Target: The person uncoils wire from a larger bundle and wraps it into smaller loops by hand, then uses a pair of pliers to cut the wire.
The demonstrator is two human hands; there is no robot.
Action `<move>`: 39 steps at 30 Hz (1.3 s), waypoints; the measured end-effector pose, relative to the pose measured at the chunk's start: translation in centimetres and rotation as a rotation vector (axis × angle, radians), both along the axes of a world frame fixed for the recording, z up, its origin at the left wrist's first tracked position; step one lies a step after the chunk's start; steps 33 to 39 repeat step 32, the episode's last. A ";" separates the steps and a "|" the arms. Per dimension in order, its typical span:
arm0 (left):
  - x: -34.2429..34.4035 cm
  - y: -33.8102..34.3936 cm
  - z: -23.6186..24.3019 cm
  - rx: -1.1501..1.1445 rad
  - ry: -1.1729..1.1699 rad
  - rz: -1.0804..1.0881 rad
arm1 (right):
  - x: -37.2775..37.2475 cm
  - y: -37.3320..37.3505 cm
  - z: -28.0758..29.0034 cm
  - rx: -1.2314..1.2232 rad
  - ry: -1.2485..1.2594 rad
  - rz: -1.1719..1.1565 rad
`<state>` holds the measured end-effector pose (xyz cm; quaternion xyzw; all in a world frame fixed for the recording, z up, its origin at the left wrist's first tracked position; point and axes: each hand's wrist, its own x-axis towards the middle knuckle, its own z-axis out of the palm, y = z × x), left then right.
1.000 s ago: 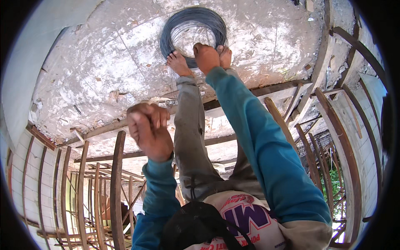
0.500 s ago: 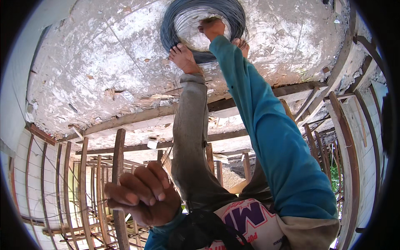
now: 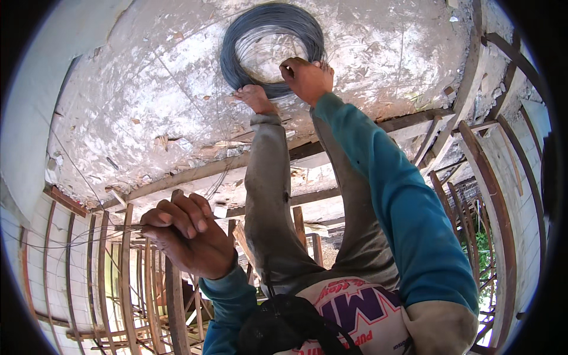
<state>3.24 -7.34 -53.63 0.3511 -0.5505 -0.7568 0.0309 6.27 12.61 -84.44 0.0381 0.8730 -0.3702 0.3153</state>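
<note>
A coil of dark grey wire (image 3: 269,18) lies on the pale, scuffed floor, with my bare feet at its near side. My right hand (image 3: 309,81) is closed above the coil's near right edge, its fingers curled together; whatever they hold is too small to make out. To the lower left, my left hand (image 3: 192,236) is raised, with thumb and fingers pinched on thin wire (image 3: 89,241). Loose strands run from that pinch toward the left edge, and one slants up along the floor.
A timber beam (image 3: 195,171) crosses the floor's near edge, with open wooden framing (image 3: 127,266) below it. More timbers (image 3: 491,207) stand at the right. A pale panel (image 3: 44,100) rises at the far left. Small debris (image 3: 163,142) is scattered about.
My right hand has come back from inside the coil to its near edge. My left hand has risen slightly, and strands of wire now show plainly beside it.
</note>
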 end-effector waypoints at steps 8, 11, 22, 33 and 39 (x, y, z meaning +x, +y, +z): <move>0.9 -0.4 -0.5 0.038 -0.021 0.021 | -4.2 5.2 2.0 0.264 0.389 -0.491; 1.1 -0.2 -1.2 0.017 -0.022 -0.018 | -3.8 8.5 0.4 0.150 0.047 -0.039; 0.4 -1.3 -2.5 0.031 -0.043 0.023 | 1.2 15.5 2.1 0.434 -0.323 0.419; 1.5 -0.7 -2.4 -0.003 -0.107 -0.031 | 1.9 3.2 3.8 -0.555 -1.000 -0.428; 1.5 -0.7 -2.4 -0.003 -0.107 -0.031 | 1.9 3.2 3.8 -0.555 -1.000 -0.428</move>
